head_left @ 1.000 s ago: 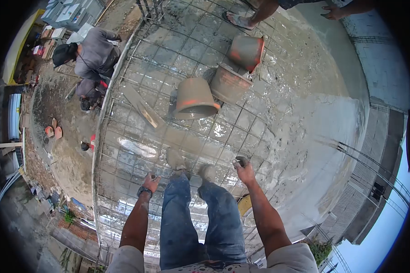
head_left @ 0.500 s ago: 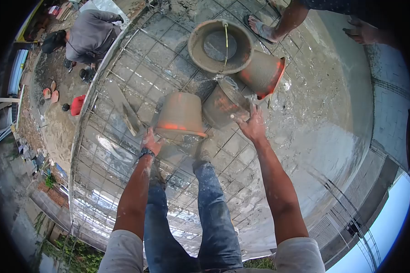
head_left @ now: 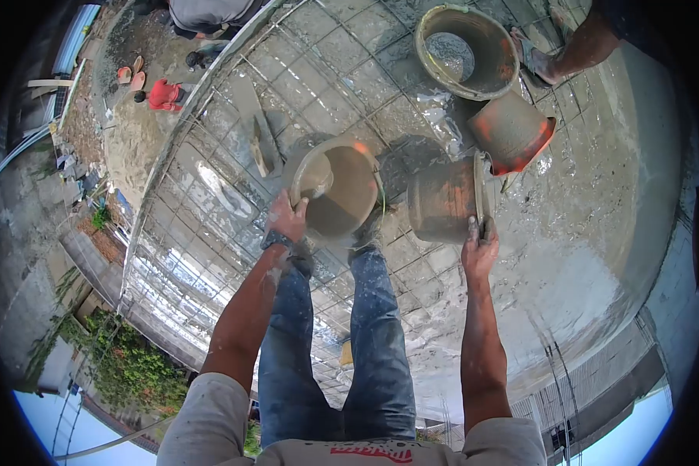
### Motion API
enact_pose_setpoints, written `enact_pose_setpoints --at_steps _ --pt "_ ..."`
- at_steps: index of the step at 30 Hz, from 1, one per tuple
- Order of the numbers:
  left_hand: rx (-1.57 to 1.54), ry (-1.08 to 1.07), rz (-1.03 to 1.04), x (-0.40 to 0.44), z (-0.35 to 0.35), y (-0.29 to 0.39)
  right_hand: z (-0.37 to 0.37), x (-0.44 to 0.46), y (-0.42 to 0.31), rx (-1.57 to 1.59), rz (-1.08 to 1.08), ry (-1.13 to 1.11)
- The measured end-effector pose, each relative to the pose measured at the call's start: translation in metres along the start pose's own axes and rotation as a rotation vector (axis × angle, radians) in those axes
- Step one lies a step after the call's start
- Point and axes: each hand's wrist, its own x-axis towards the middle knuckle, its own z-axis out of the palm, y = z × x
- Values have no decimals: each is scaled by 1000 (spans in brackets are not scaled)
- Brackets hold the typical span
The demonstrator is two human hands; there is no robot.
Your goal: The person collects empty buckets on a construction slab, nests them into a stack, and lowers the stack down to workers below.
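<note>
My left hand (head_left: 289, 220) grips the near-left rim of a mud-coated bucket (head_left: 353, 190), whose open mouth faces me above my feet. Wet residue clings to its inside. Out to the right, my right hand (head_left: 480, 239) is closed on the rim of a second bucket (head_left: 443, 202), which is tipped on its side with its mouth to the right. Past it lies an orange-rimmed bucket (head_left: 512, 130), also on its side. Farther off, an upright bucket (head_left: 474, 58) has some grey wet mix at its bottom.
Steel mesh (head_left: 318, 85) covers the wet floor, with smooth wet concrete (head_left: 567, 217) to the right. A wooden float (head_left: 256, 128) lies on the mesh. A co-worker's foot (head_left: 540, 62) stands by the upright bucket. Beyond the slab edge (head_left: 167, 155), people are lower down, one in red (head_left: 165, 95).
The left bucket has turned from mouth-down to mouth toward me. My right hand has taken the second bucket's rim and tipped it sideways. The camera view has shifted.
</note>
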Motion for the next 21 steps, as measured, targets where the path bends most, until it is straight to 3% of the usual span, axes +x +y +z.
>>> enact_pose_setpoints --at_steps 4,7,8,10,13,16,18,21 --pt "-244 78 -246 24 14 -34 -36 -31 -71 -34 -80 43" --pt "-454 -31 -354 35 -15 -33 -44 -44 -128 28 -353 -22" --pt "-405 -33 -297 35 -13 -43 -43 -50 -146 76 -444 -36" --pt "-316 -25 -180 36 -13 -58 -22 -63 -146 10 -529 -80" --pt "-219 -17 -168 41 -25 -74 33 -84 -178 13 -698 -119" --pt "-423 -158 -284 54 -31 -106 78 -123 -195 -36 -793 -264" --pt "-637 -73 -317 70 -16 -141 104 -147 -200 -109 -792 -408" --pt "-978 -76 -342 64 31 -205 143 -172 -194 -345 -793 -415"
